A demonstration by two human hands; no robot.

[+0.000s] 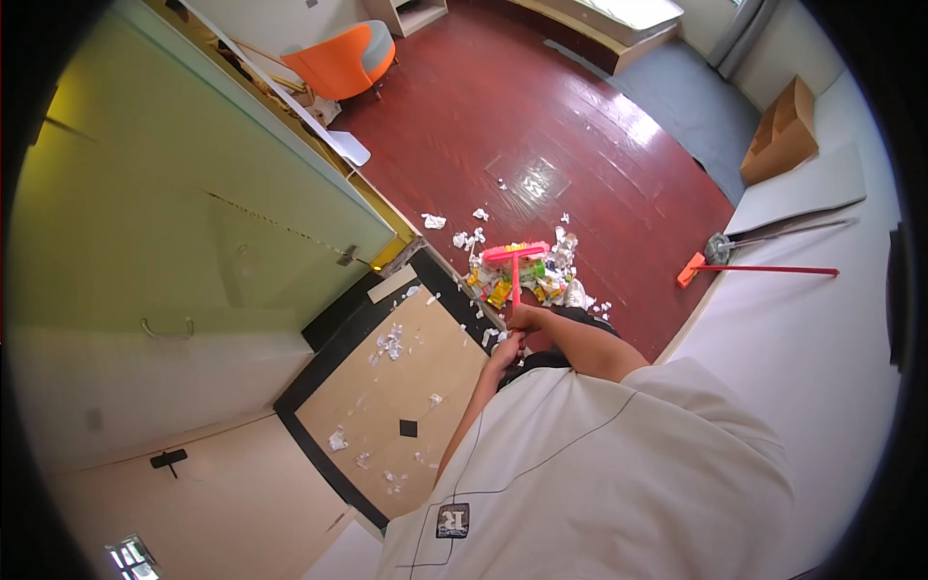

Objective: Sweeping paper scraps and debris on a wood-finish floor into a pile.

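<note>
Both of my hands are closed around the handle of a pink broom [516,279]. My right hand [533,319] grips it higher in the picture, nearer the broom head, and my left hand [506,353] is just behind, close to my body. The broom head [516,251] rests on or over a pile of litter on the dark red wood-look floor [464,145]. In the pile are crumpled white paper, yellow wrappers [499,294] and a green packet [534,270]. My shoe [575,294] stands at the pile's right edge, partly hidden by my arm.
Paper scraps [391,342] lie across the beige tiled floor [362,406]. A glass door [275,188] stands left. An orange chair [337,61], a cardboard box [779,134], a grey mop [718,249] and a red-handled orange floor tool [691,270] stand around the red floor.
</note>
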